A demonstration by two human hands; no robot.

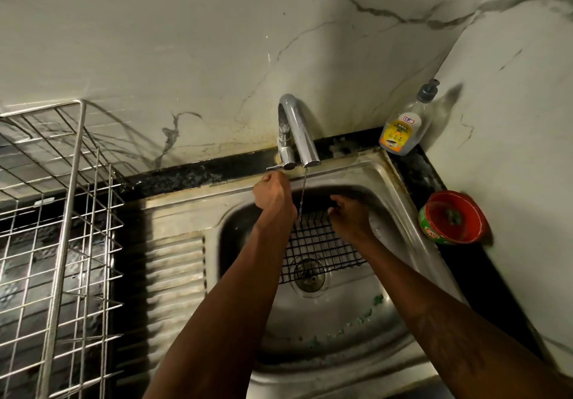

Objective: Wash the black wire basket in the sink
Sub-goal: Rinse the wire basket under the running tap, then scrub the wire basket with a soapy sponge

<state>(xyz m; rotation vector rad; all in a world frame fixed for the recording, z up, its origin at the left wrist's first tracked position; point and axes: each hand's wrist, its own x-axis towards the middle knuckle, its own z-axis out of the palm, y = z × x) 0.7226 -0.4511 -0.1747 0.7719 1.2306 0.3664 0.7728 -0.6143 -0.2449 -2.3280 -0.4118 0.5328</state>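
The black wire basket point(319, 245) stands tilted in the steel sink point(335, 330), over the drain. My right hand point(350, 215) grips its upper right rim. My left hand point(273, 195) reaches up to the small lever point(274, 167) at the base of the chrome tap point(299, 129), fingers curled at it. A thin stream of water point(303, 191) falls from the spout between my hands onto the basket.
A steel wire dish rack point(62, 228) stands on the left counter beside the ribbed drainboard point(173, 274). A dish gel pump bottle point(406, 126) sits in the back right corner. A red tub point(452, 217) rests on the right ledge.
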